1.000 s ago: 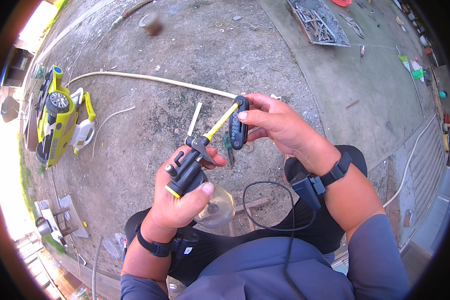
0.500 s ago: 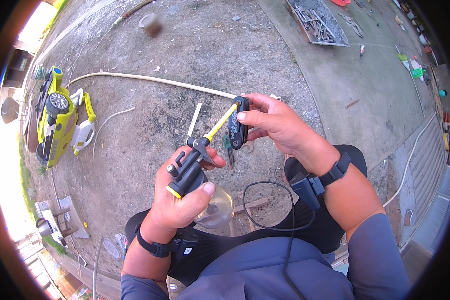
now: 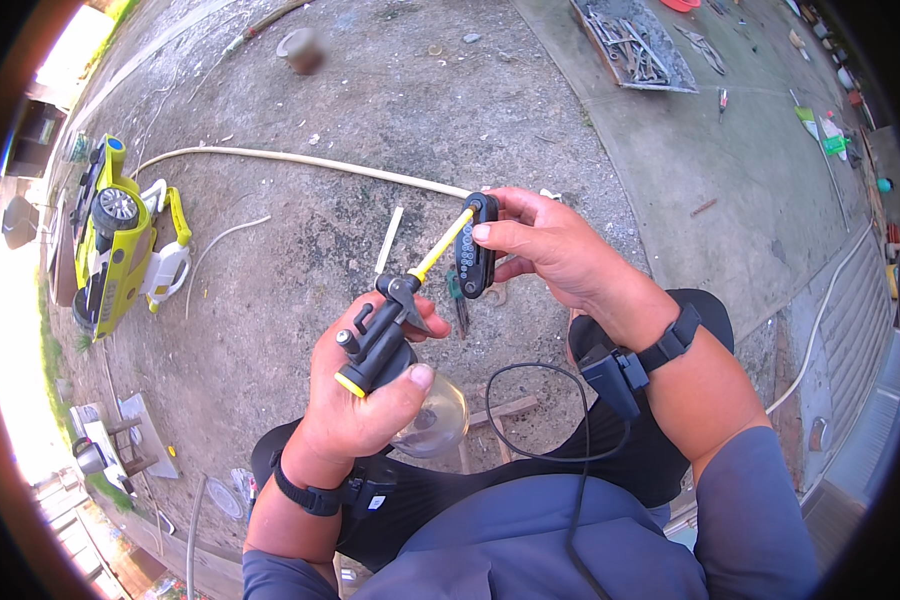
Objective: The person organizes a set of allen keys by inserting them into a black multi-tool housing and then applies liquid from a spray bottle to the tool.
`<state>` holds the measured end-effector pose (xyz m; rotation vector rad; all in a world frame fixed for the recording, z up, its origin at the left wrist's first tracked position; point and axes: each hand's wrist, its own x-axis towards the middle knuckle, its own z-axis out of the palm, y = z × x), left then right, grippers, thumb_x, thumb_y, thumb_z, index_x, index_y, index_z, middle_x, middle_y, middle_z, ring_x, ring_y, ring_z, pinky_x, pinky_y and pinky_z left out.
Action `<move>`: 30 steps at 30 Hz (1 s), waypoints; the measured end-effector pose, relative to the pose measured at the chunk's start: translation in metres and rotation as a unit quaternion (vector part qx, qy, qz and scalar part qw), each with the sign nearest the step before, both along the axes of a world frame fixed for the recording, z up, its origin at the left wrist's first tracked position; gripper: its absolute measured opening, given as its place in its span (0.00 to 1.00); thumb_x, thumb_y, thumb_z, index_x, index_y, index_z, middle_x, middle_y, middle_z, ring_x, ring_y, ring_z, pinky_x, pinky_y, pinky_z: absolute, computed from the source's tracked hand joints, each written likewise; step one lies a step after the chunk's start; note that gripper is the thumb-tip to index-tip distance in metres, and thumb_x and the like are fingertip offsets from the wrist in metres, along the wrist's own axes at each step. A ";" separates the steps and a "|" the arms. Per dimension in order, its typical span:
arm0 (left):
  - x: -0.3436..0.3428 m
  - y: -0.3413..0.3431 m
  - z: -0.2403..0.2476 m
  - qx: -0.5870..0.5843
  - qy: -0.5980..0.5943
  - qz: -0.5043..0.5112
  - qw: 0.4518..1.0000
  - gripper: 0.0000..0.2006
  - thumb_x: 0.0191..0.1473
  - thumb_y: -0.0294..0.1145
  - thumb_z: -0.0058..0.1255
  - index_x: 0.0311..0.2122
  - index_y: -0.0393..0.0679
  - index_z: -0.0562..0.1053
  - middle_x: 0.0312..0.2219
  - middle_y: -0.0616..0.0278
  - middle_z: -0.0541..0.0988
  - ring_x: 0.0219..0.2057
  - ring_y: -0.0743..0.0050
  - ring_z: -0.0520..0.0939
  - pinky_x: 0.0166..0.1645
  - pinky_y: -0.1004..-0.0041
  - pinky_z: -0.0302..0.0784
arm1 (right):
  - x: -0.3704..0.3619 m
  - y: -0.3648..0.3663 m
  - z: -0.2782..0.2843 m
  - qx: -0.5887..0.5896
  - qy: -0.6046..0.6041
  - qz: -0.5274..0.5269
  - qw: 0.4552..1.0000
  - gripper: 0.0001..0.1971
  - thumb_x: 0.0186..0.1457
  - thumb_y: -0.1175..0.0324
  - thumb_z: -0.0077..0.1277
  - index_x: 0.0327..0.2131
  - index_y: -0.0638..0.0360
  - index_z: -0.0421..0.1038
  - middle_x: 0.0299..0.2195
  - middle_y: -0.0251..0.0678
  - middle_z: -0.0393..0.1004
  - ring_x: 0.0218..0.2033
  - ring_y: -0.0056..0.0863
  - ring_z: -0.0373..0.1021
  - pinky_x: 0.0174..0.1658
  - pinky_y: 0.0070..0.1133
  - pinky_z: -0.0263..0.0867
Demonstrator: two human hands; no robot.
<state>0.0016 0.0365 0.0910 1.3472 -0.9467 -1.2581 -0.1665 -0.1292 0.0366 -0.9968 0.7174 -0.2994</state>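
My left hand (image 3: pixel 355 390) is wrapped round a foam sprayer (image 3: pixel 375 345) with a black head, a yellow ring at its near end and a clear bottle (image 3: pixel 435 418) below. From its far end a thin yellow tube (image 3: pixel 442 245) points up and to the right. In my right hand (image 3: pixel 545 245), pinched between thumb and fingers, is a black folding multi-tool (image 3: pixel 477 250) with rounded ends and a row of round marks. Its upper end meets the tip of the yellow tube; the exact contact is too small to make out.
A yellow-green pressure washer (image 3: pixel 120 230) lies at left, and a pale hose (image 3: pixel 300 158) runs across the ground. Pliers (image 3: pixel 459 300) lie beneath my hands. At the far right stands a metal tray (image 3: pixel 670 70) of wrenches. A black cable (image 3: pixel 530 367) loops over my lap.
Almost nothing differs: the sprayer has tilted very slightly in my left hand, and the multi-tool has turned a touch against the tube's tip.
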 end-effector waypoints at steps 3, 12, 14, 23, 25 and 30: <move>0.000 0.001 0.000 0.003 0.003 0.004 1.000 0.23 0.43 0.28 0.53 0.47 0.31 0.68 0.38 0.54 0.77 0.43 0.68 0.77 0.52 0.67 0.70 | -0.001 0.000 0.001 0.002 0.001 0.000 1.000 0.23 0.53 0.59 0.56 0.50 0.58 0.66 0.41 0.32 0.72 0.42 0.21 0.70 0.40 0.24 0.68; 0.002 0.003 -0.005 -0.027 0.021 0.031 0.999 0.26 0.43 0.30 0.54 0.49 0.33 0.67 0.44 0.51 0.75 0.46 0.68 0.75 0.54 0.67 0.67 | 0.000 0.000 0.002 0.016 -0.004 0.007 1.000 0.23 0.55 0.57 0.54 0.50 0.59 0.66 0.40 0.32 0.73 0.39 0.21 0.71 0.40 0.23 0.68; 0.007 0.002 -0.007 -0.036 0.009 0.055 0.998 0.27 0.43 0.31 0.54 0.51 0.33 0.67 0.46 0.50 0.74 0.46 0.68 0.74 0.54 0.67 0.67 | -0.001 -0.001 -0.002 0.019 0.003 0.004 1.000 0.22 0.54 0.58 0.54 0.49 0.58 0.67 0.38 0.30 0.74 0.37 0.20 0.72 0.38 0.21 0.69; 0.122 -0.015 -0.029 0.004 -0.182 0.152 0.971 0.27 0.53 0.25 0.53 0.58 0.33 0.62 0.48 0.58 0.75 0.50 0.71 0.74 0.56 0.70 0.67 | -0.002 -0.005 -0.003 0.027 0.017 -0.011 0.999 0.22 0.56 0.59 0.51 0.51 0.59 0.67 0.37 0.30 0.74 0.35 0.19 0.71 0.37 0.20 0.69; 0.158 -0.011 -0.051 0.035 -0.220 0.155 0.962 0.28 0.51 0.24 0.57 0.58 0.33 0.63 0.46 0.59 0.76 0.49 0.74 0.75 0.55 0.74 0.69 | -0.005 -0.006 -0.005 0.041 0.004 -0.009 0.999 0.23 0.56 0.60 0.50 0.53 0.60 0.65 0.38 0.34 0.75 0.35 0.20 0.72 0.36 0.19 0.69; 0.220 0.022 -0.126 0.126 -0.275 0.191 0.934 0.28 0.51 0.24 0.57 0.57 0.34 0.64 0.45 0.61 0.77 0.46 0.77 0.76 0.54 0.76 0.70 | -0.004 -0.007 0.001 0.020 0.021 -0.023 0.999 0.25 0.56 0.61 0.50 0.54 0.64 0.63 0.39 0.39 0.75 0.36 0.22 0.73 0.38 0.20 0.71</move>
